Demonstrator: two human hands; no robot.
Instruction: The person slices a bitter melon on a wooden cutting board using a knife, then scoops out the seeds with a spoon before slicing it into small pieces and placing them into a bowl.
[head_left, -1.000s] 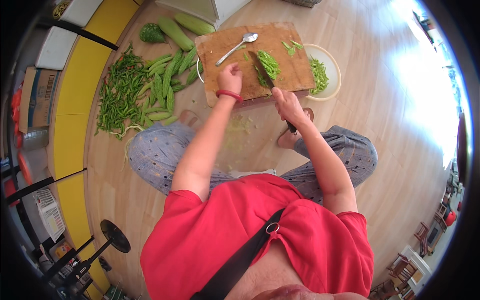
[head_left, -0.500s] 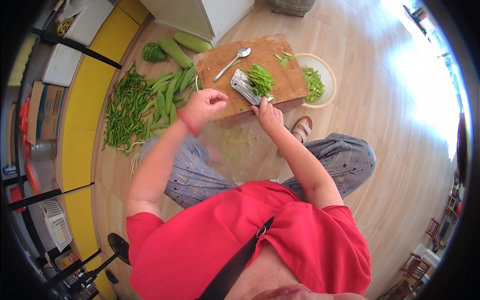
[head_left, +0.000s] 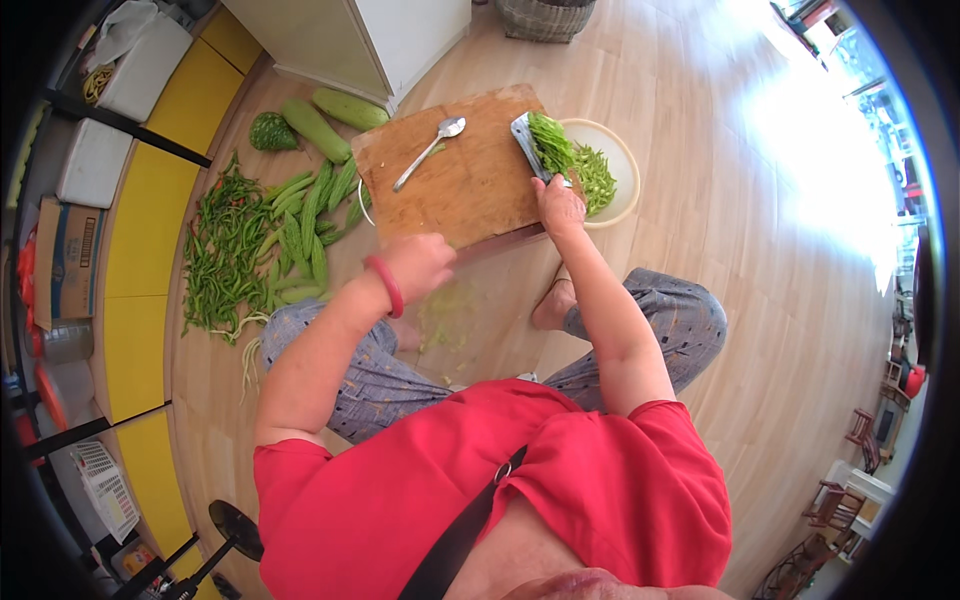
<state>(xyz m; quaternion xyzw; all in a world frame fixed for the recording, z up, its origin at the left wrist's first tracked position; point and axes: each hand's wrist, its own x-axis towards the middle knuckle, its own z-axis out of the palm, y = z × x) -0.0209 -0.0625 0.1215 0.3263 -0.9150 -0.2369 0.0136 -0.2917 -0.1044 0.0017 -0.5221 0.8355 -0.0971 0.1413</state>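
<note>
On the pale plank floor sits a big wooden cutting board (head_left: 465,180), roughly square with worn, stained grain, and everything else sort of orbits it. Right hand (head_left: 558,205) is at the board's right edge, fingers wrapped tight around the handle of a wide flat steel cleaver blade (head_left: 527,145) that's loaded with a heap of thin-sliced green vegetable (head_left: 550,143), tilted toward the round cream bowl (head_left: 622,165) touching the board's right side; more of the same green shreds are already in the bowl. Left hand (head_left: 420,265) hovers just off the board's near edge, curled into a loose fist, and I can't tell if there's anything inside it; there's a red bangle (head_left: 386,286) on that wrist. A shiny metal spoon (head_left: 430,152) lies diagonally on the board's upper middle. Left of the board there's a pile of bumpy bitter gourds (head_left: 310,215), further left a spread of skinny green chillies (head_left: 220,255), and up by the far-left corner two smooth pale-green cucumbers (head_left: 330,118).
</note>
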